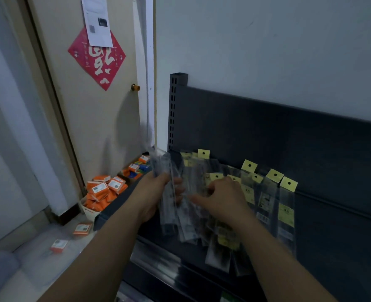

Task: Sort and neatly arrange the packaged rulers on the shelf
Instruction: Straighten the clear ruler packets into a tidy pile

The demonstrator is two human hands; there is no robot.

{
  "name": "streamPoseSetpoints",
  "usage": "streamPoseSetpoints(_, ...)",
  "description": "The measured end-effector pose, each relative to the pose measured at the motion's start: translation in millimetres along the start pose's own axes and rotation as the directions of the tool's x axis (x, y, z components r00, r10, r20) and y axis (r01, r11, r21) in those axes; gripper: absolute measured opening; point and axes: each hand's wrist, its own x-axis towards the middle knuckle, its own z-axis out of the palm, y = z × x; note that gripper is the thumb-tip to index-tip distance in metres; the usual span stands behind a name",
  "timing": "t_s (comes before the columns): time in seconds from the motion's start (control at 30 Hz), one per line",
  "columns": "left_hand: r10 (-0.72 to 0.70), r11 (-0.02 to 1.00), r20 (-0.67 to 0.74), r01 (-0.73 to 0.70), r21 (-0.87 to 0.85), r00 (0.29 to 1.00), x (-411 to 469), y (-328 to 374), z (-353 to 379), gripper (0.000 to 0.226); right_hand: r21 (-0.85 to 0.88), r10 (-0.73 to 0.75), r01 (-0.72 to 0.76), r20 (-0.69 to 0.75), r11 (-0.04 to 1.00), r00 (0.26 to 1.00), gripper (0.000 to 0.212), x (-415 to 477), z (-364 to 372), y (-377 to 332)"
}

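Several packaged rulers (286, 214) in clear sleeves with yellow hang tabs lie fanned across the dark shelf (337, 225). My left hand (156, 192) grips a small upright bundle of ruler packs (168, 182) at the shelf's left end. My right hand (221, 199) lies over the middle of the fan with its fingers curled, pinching the packs under it. The packs beneath both hands are blurred and partly hidden.
A dark back panel (267, 131) and a slotted upright post (173, 110) border the shelf. Left of the shelf, a white bin (92, 212) holds orange packets, with more packets (82, 228) loose on the floor. A beige door (88, 105) stands behind.
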Motion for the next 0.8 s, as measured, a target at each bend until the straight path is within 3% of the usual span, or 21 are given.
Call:
streamPoseSetpoints(0.07,0.012,0.997,0.02,-0.014,0.075,1.0,5,0,3,0.024,-0.111,0.066,-0.064,0.017,0.992,0.998,0.064,4,5,-3)
streamPoseSetpoints(0.13,0.023,0.986,0.02,-0.026,0.166,1.0,9,0,5,0.024,-0.115,0.089,-0.084,0.036,0.99,0.995,0.069,5,6,-4)
streamPoseSetpoints(0.23,0.029,0.961,0.04,-0.039,0.273,0.999,12,-1,6,0.025,-0.043,0.116,-0.114,0.044,0.993,0.992,0.065,4,3,-4)
streamPoseSetpoints(0.43,0.075,0.944,0.073,-0.094,0.315,0.995,15,5,12,0.019,0.11,0.118,-0.112,-0.044,0.988,0.992,0.027,-4,-5,-16)
streamPoseSetpoints(0.57,0.054,0.954,0.135,-0.091,0.287,0.989,16,6,20,0.019,0.225,0.199,-0.163,-0.145,0.96,0.969,0.038,-5,-14,-10)
streamPoseSetpoints(0.7,0.031,0.976,0.229,-0.079,0.202,0.973,10,10,35,0.009,0.606,0.38,-0.237,-0.118,0.759,0.918,0.027,-14,-25,15)
streamPoseSetpoints(0.8,0.02,0.977,0.284,-0.078,0.197,0.959,5,9,50,0.013,0.816,0.403,-0.185,-0.065,0.548,0.913,0.026,-28,-36,31)
